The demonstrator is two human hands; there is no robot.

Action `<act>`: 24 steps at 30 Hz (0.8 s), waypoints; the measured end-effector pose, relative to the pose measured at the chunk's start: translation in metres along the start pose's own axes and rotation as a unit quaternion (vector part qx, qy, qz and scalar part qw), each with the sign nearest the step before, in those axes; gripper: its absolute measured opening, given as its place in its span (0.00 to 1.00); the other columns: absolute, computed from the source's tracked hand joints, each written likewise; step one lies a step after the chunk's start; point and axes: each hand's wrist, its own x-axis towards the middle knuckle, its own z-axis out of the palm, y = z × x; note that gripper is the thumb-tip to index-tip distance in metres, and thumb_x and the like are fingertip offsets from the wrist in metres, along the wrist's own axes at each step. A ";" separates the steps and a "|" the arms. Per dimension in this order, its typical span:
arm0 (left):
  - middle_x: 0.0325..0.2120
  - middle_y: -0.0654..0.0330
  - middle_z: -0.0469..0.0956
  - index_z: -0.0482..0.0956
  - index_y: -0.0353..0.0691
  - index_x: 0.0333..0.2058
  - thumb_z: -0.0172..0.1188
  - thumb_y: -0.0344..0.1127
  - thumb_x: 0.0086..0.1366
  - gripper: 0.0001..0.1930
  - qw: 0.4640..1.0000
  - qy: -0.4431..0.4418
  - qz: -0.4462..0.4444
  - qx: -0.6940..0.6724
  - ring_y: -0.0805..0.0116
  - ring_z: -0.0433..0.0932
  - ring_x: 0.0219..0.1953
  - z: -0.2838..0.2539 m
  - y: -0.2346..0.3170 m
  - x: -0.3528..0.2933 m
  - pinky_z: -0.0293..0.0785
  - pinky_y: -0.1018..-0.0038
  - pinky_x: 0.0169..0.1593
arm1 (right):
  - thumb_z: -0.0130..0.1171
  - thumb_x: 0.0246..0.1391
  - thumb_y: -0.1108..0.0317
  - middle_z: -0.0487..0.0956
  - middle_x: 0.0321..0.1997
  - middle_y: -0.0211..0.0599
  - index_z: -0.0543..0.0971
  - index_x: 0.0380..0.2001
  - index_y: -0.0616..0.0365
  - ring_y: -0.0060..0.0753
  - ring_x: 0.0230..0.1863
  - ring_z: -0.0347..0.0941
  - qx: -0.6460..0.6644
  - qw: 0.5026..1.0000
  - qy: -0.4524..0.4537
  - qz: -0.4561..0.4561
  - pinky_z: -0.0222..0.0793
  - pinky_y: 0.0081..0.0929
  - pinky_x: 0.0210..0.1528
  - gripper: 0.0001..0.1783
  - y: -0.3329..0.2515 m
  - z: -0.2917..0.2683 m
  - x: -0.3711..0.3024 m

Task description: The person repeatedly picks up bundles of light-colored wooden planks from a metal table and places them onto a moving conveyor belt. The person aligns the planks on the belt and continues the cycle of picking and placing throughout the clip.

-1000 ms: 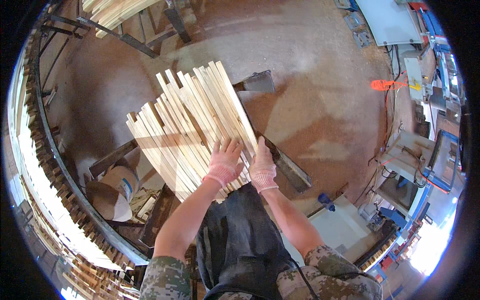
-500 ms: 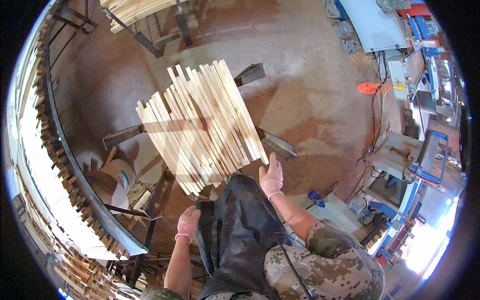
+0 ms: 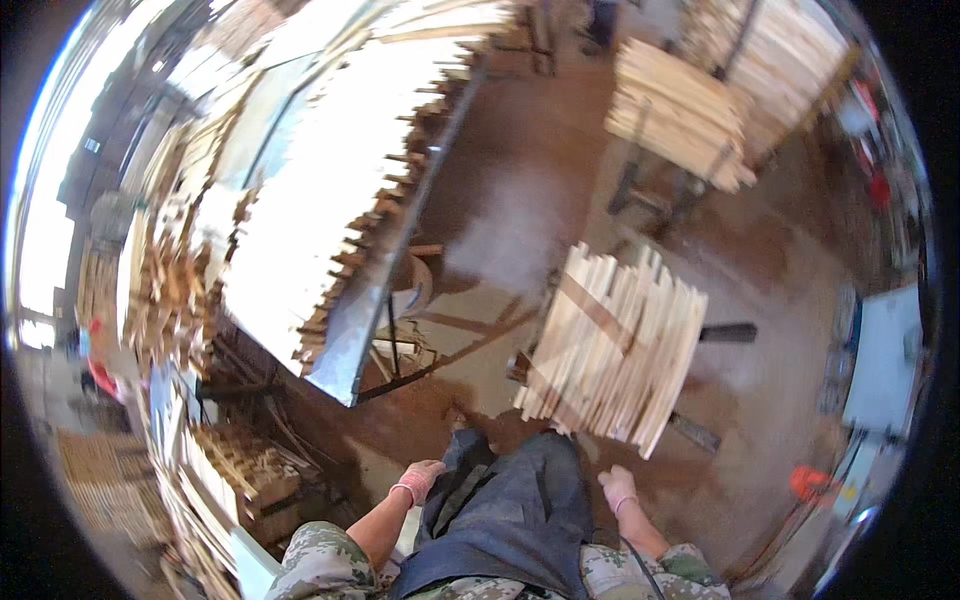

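Note:
My left hand, in a pale pink glove, hangs beside the dark apron with its fingers loosely apart. It holds nothing. On the other side of the apron is my right hand, gloved the same way and slightly blurred. Its fingers are a little bent and nothing shows in them. Ahead of my legs a layer of pale wooden strips lies side by side on a dark stand, their ends uneven. The right hand is nearest to these strips, apart from their near edge.
To the left stands a long metal-edged table covered with brightly lit wooden strips. More wood stacks lie below it at left. Another stack of boards rests on a stand at far right. An orange coiled hose is at right.
My view has turned left, so the strips now appear further right and the long table fills the left. My right hand has moved back from the corner of the strips.

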 end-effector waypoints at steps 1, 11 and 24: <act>0.52 0.56 0.87 0.86 0.36 0.58 0.61 0.44 0.74 0.22 0.999 0.010 0.028 0.018 0.63 0.83 0.53 -0.008 -0.024 0.008 0.77 0.67 0.60 | 0.64 0.56 0.55 0.82 0.46 0.71 0.82 0.41 0.70 0.72 0.53 0.80 -0.044 0.999 -0.006 -0.020 0.73 0.54 0.57 0.24 -0.010 0.006 -0.003; 0.44 0.49 0.86 0.85 0.40 0.42 0.53 0.49 0.74 0.19 0.966 0.065 0.176 0.177 0.48 0.84 0.51 -0.146 -0.231 0.112 0.77 0.55 0.54 | 0.64 0.59 0.52 0.84 0.58 0.60 0.84 0.55 0.60 0.61 0.62 0.79 -0.107 0.987 -0.112 -0.041 0.72 0.46 0.64 0.27 -0.231 0.097 -0.045; 0.37 0.65 0.79 0.85 0.49 0.51 0.66 0.49 0.67 0.19 0.855 0.164 0.143 -0.471 0.67 0.75 0.39 -0.387 -0.092 0.118 0.69 0.70 0.43 | 0.68 0.65 0.63 0.73 0.74 0.61 0.56 0.80 0.69 0.48 0.73 0.71 0.081 0.938 -0.055 -0.332 0.65 0.37 0.75 0.48 -0.644 0.190 0.020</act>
